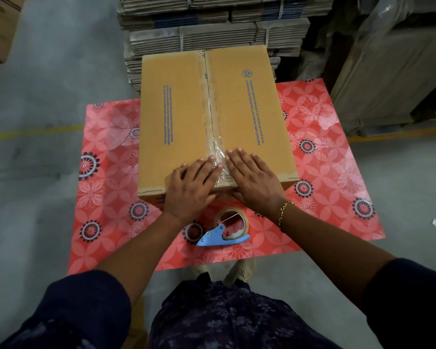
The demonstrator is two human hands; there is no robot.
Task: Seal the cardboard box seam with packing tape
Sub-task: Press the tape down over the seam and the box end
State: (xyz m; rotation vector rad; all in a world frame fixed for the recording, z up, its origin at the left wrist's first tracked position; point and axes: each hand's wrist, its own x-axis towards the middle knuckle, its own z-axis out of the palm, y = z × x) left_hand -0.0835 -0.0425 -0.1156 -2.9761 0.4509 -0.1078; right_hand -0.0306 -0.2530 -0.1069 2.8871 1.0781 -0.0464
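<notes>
A closed cardboard box [179, 117] with blue print lies on a red flowered table [322, 177]. Clear packing tape [212, 117] runs along its centre seam from the far edge to the near edge. My left hand [191, 187] lies flat on the box's near end, just left of the seam, fingers spread. My right hand [252, 180] lies flat on the right side of the seam, wearing a gold bracelet. Both palms press on the box top and hold nothing. A blue tape dispenser [227, 231] with its roll rests on the table, just in front of the box between my forearms.
Bundles of flattened cardboard [212, 28] are stacked behind the table. Wrapped cardboard sheets [388, 79] lean at the right. Another box [0, 26] sits at the top left on the concrete floor, which has yellow line marks [35, 133].
</notes>
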